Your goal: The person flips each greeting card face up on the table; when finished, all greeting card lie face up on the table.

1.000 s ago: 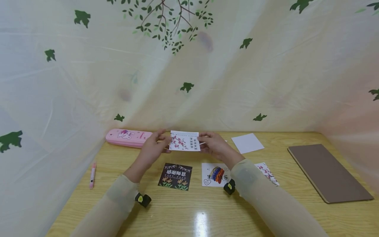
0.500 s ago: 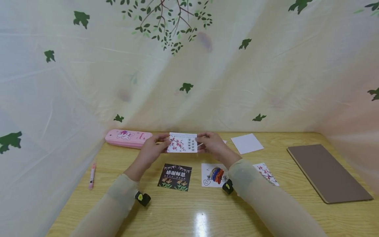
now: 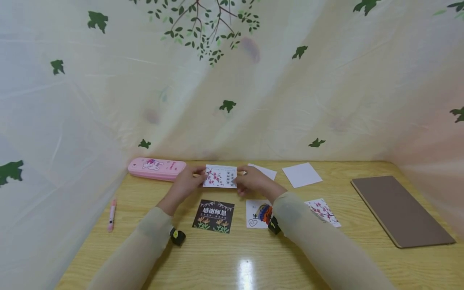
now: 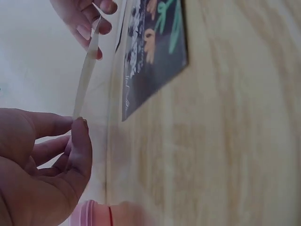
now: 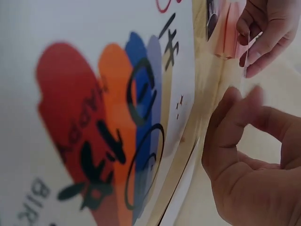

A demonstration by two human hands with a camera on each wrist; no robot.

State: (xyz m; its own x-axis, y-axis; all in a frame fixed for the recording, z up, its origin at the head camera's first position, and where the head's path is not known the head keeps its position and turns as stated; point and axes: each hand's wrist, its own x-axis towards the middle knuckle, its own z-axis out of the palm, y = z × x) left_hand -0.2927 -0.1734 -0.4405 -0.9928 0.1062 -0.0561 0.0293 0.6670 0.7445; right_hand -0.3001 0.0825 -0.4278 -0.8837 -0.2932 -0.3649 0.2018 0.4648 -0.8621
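Note:
A white card printed with pink blossoms and black characters [image 3: 220,176] is held up between both hands near the back of the table. My left hand [image 3: 186,182] pinches its left edge between thumb and fingers. At the right edge, my right hand [image 3: 255,179] pinches it the same way. The left wrist view shows the card [image 4: 86,77] almost edge-on. Closer to me lie a black card with flowers and white lettering [image 3: 213,216] and a white card with colourful brush strokes [image 3: 258,214], partly hidden by the right sleeve.
A pink pencil case [image 3: 156,169] lies at the back left, with a pink marker [image 3: 112,216] nearer. Two blank white cards [image 3: 302,175] lie behind the right arm. Another blossom card [image 3: 325,211] is beside that sleeve; a brown notebook [image 3: 402,211] lies far right.
The held card has moved slightly left and down with both hands. My right hand has shifted left, uncovering more of a white card behind it and covering more of the brush-stroke card.

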